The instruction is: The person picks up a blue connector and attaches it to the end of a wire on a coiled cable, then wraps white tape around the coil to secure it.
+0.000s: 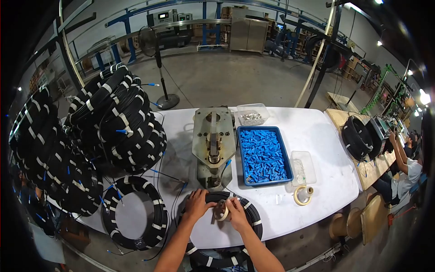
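Observation:
A black cable coil (255, 216) with white tape bands lies at the table's front edge, partly over it. On its upper left part rests my left hand (198, 205), the thumb pointing toward the other hand; whether its fingers grip the cable is unclear. My right hand (236, 214) holds a roll of tape (220, 211) above the coil's inner edge. Just behind the coil stands a metal press (214, 140). A thin cable with a blue connector (228, 163) runs beside the press down to the coil.
Blue tray (290, 170) of small blue parts, clear bin (252, 119) of metal pieces, clear box (302, 167), and tape rolls (301, 196) stand right of the press. Another coil (108, 222) and tall coil stacks (113, 122) fill the left. A person (410, 174) sits far right.

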{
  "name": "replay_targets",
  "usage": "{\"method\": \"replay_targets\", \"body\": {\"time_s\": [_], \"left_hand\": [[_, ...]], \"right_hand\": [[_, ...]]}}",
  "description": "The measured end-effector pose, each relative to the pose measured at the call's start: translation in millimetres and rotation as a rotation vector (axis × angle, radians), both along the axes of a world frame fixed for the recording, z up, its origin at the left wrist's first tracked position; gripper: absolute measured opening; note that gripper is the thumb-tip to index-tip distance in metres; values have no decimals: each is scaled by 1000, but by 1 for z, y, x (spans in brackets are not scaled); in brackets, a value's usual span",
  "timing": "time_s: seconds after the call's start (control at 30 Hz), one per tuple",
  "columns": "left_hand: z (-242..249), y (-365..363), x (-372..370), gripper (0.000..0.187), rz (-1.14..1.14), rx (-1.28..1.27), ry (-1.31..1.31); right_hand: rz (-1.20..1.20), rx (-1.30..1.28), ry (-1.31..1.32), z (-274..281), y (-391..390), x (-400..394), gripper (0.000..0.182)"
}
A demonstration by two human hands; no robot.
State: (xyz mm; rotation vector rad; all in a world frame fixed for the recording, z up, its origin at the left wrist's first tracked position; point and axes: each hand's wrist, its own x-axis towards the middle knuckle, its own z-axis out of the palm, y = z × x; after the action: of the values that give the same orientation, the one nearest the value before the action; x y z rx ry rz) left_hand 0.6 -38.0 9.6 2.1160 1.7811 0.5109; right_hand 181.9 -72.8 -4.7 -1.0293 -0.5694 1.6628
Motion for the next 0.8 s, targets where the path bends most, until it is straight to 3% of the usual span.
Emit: {"method": "replay_targets", "body": {"time_s": [0.1, 0.17, 0.27, 0.47, 0.6, 0.8], "left_hand": [[-3, 2, -5, 52, -83, 49, -7], [0, 2, -7, 49, -99, 60, -41], [16, -2, -5, 45, -98, 51, -78], [79, -21, 2, 45, -60, 110, -218], [134, -45, 5, 45, -72, 208, -312], [199, -90, 8, 49, -127, 453, -321]], "right_hand": [[-19, 66, -15, 3, -2, -7, 16], [-122, 261, -261, 5, -3, -11, 16], [-193, 380, -404, 2, -10, -19, 16], [-216, 462, -423, 40, -33, -18, 15], [-335, 910, -628, 54, -42, -11, 6], [-421, 1256, -740, 111, -69, 1, 21]]}}
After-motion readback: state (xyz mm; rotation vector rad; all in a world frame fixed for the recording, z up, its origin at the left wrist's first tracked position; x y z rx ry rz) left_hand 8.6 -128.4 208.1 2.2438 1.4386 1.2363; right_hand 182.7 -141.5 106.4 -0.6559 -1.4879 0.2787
